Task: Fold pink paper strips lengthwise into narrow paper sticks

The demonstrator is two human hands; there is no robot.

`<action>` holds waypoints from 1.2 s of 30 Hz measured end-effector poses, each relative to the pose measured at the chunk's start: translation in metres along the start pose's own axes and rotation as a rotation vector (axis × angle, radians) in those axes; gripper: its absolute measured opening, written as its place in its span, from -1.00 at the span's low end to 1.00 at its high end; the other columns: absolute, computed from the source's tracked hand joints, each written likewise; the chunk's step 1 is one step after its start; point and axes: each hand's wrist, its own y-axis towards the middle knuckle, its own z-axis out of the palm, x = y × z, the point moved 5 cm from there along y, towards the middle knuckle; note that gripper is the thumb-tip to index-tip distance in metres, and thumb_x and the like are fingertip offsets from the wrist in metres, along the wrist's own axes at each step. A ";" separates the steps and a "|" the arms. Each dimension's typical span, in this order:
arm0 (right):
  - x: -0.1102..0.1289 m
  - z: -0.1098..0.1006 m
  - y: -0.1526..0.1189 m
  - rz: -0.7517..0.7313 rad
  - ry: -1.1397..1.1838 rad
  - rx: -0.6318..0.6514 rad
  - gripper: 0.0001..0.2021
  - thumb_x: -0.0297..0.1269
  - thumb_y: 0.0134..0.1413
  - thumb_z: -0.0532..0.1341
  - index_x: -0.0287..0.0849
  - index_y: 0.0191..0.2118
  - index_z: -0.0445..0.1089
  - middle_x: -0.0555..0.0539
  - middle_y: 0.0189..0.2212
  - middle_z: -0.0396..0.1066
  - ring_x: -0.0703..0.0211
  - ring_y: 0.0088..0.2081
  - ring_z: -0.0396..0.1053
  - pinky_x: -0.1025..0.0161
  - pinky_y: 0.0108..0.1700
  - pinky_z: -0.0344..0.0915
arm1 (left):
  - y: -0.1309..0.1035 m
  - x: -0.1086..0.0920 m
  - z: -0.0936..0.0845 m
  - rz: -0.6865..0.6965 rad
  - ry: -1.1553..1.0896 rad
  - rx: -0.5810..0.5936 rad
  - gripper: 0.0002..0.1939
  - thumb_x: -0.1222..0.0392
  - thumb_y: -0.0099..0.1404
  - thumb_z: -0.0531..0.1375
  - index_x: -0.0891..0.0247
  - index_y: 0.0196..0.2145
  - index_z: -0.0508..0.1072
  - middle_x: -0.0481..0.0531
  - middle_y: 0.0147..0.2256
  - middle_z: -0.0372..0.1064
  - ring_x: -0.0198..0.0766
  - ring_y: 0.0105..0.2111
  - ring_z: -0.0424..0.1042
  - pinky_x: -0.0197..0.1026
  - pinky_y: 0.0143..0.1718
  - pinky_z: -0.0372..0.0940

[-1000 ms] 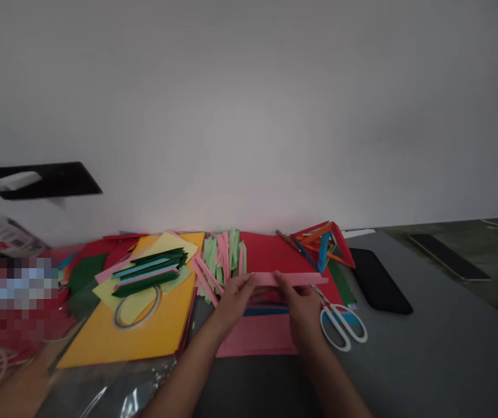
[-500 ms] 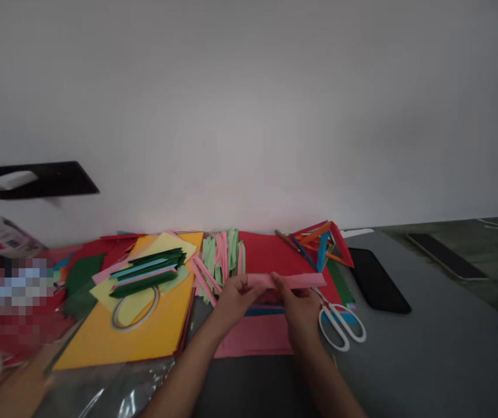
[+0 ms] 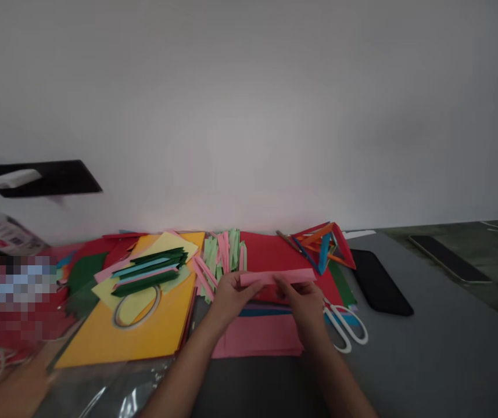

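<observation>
A pink paper strip (image 3: 292, 276) is held level between my two hands, above a red sheet (image 3: 266, 249). My left hand (image 3: 231, 299) pinches its left end, thumb along the lower edge. My right hand (image 3: 303, 299) grips the strip right of its middle, and the right end sticks out past the fingers. Below lie pink sheets (image 3: 261, 337) with a blue edge showing behind them. White-handled scissors (image 3: 353, 328) rest beside my right wrist, their blades mostly hidden. Behind my left hand is a pile of thin green and pink strips (image 3: 226, 249).
Yellow sheets (image 3: 100, 342) at left carry folded green strips (image 3: 148, 270) and a roll of tape (image 3: 118, 316). An open frame of coloured paper strips (image 3: 336, 238) stands back right. A black phone (image 3: 382, 284) and another dark slab (image 3: 449, 258) lie farther right. Clear plastic (image 3: 118, 389) covers the front left.
The pink strip has shifted slightly left and tilted a little. My right hand has turned slightly, with its wrist farther right, now covering more of the scissors. Both hands keep their hold.
</observation>
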 end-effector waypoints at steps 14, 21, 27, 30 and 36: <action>0.004 0.003 -0.001 -0.025 -0.041 0.034 -0.78 -0.20 -0.36 0.30 -0.28 -0.69 0.40 -0.05 -0.74 0.37 0.20 -0.63 0.31 0.32 -0.55 0.24 | -0.003 -0.008 -0.003 0.016 0.087 -0.056 -0.68 0.08 -0.05 0.23 0.39 -0.38 0.48 0.08 -0.46 0.44 -0.25 -0.47 0.37 -0.31 -0.48 0.23; 0.004 0.006 -0.002 -0.049 0.024 0.096 -0.80 -0.21 -0.34 0.30 -0.27 -0.62 0.40 -0.06 -0.69 0.40 0.21 -0.59 0.34 0.31 -0.50 0.26 | -0.004 -0.011 -0.011 0.039 0.119 -0.152 -0.70 0.12 -0.12 0.27 0.38 -0.42 0.48 0.04 -0.51 0.42 -0.29 -0.50 0.35 -0.34 -0.52 0.21; -0.002 0.003 0.002 0.006 0.097 0.049 -0.75 -0.14 -0.32 0.29 -0.28 -0.60 0.39 -0.05 -0.68 0.39 0.26 -0.63 0.32 0.32 -0.51 0.25 | -0.005 -0.011 -0.015 0.006 0.072 -0.203 -0.66 0.11 -0.15 0.29 0.38 -0.39 0.48 0.05 -0.53 0.44 -0.28 -0.53 0.37 -0.33 -0.54 0.23; 0.000 0.001 0.002 0.004 0.106 0.025 -0.75 -0.14 -0.31 0.29 -0.26 -0.61 0.37 -0.02 -0.69 0.38 0.28 -0.64 0.30 0.33 -0.52 0.24 | -0.006 -0.015 -0.011 0.014 0.070 -0.149 -0.69 0.09 -0.12 0.27 0.37 -0.42 0.49 0.05 -0.54 0.44 -0.29 -0.54 0.37 -0.34 -0.54 0.24; 0.003 0.000 0.000 -0.029 0.119 0.005 -0.75 -0.16 -0.26 0.27 -0.23 -0.66 0.29 0.05 -0.75 0.30 0.32 -0.68 0.23 0.36 -0.55 0.19 | -0.005 -0.018 -0.008 0.049 0.115 -0.101 -0.73 0.08 -0.06 0.24 0.34 -0.44 0.51 0.03 -0.55 0.43 -0.27 -0.52 0.38 -0.33 -0.51 0.26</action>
